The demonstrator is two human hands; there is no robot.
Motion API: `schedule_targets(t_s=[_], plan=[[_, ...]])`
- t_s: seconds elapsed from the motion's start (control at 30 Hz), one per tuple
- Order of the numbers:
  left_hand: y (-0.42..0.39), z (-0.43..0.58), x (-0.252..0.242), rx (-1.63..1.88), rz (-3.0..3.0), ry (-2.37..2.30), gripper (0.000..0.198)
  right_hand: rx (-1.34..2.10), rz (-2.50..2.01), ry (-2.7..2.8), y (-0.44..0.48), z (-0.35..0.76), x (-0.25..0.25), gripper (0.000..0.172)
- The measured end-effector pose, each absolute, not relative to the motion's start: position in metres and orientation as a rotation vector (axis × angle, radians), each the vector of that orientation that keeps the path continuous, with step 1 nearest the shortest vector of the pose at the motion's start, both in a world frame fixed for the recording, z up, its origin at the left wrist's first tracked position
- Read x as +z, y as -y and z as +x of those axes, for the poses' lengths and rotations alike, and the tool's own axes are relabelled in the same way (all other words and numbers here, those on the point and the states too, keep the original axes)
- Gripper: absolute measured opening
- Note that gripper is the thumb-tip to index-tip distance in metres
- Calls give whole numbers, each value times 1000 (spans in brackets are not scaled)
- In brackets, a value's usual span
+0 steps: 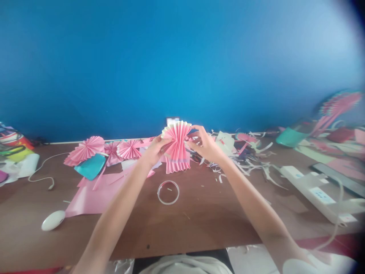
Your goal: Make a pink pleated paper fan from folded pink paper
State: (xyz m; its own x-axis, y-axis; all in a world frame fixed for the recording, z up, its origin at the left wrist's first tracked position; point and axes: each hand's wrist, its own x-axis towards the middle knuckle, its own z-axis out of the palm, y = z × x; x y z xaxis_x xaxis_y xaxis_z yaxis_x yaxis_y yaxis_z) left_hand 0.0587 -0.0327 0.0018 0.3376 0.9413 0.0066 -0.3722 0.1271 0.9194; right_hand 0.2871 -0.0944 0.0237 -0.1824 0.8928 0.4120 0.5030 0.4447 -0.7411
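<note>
A pleated pink paper fan [179,141] with a pale outer edge is held up over the back of the table, its folds spread at the top. My left hand [158,147] grips its left side, thumb lying over the pleats. On the other side my right hand [203,144] has its fingers curved close to the fan's right edge; whether they press on the paper is hard to make out. Below the fan hangs or lies another pleated pink piece [177,164]. A roll of clear tape [168,192] lies flat on the table in front of the hands.
Several pink paper fans [90,147] and a teal paper piece [90,166] lie left, by pink sheets [91,196] and a white mouse [53,220]. Paper scraps [242,161] cover the back right. A power strip [310,190] and phone-like dark slab [339,177] lie right. A blue wall [182,64] stands behind.
</note>
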Motion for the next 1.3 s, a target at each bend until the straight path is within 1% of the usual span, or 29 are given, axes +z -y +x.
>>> schedule_targets(t_s=[0.07, 0.13, 0.27, 0.3, 0.4, 0.53, 0.77, 0.83, 0.93, 1.03, 1.3], plan=[[34, 59, 2, 1077, 1061, -712, 29, 642, -1133, 1790, 92, 283, 18, 57], [36, 60, 3, 1080, 1100, -716, 33, 682, -1082, 1743, 90, 280, 15, 52], [41, 64, 5, 1062, 1169, -671, 31, 560, -1068, 1769, 92, 275, 16, 24], [42, 65, 5, 1049, 1185, -668, 31, 516, -1073, 1789, 93, 273, 17, 19], [45, 66, 7, 1035, 1212, -696, 35, 436, -1061, 1827, 95, 270, 18, 16], [48, 67, 9, 1035, 1221, -747, 41, 414, -1006, 1841, 96, 267, 18, 14], [50, 69, 7, 1008, 1184, -816, 49, 419, -1001, 1808, 98, 262, 17, 13], [50, 71, 5, 1029, 1168, -832, 52, 410, -999, 1772, 99, 260, 16, 18], [51, 72, 4, 1027, 1215, -744, 47, 405, -1002, 1732, 99, 259, 14, 28], [51, 72, 5, 1012, 1247, -682, 42, 388, -1010, 1769, 99, 260, 14, 30], [45, 64, 5, 926, 1268, -764, 39, 319, -1055, 1883, 101, 268, 20, 40]])
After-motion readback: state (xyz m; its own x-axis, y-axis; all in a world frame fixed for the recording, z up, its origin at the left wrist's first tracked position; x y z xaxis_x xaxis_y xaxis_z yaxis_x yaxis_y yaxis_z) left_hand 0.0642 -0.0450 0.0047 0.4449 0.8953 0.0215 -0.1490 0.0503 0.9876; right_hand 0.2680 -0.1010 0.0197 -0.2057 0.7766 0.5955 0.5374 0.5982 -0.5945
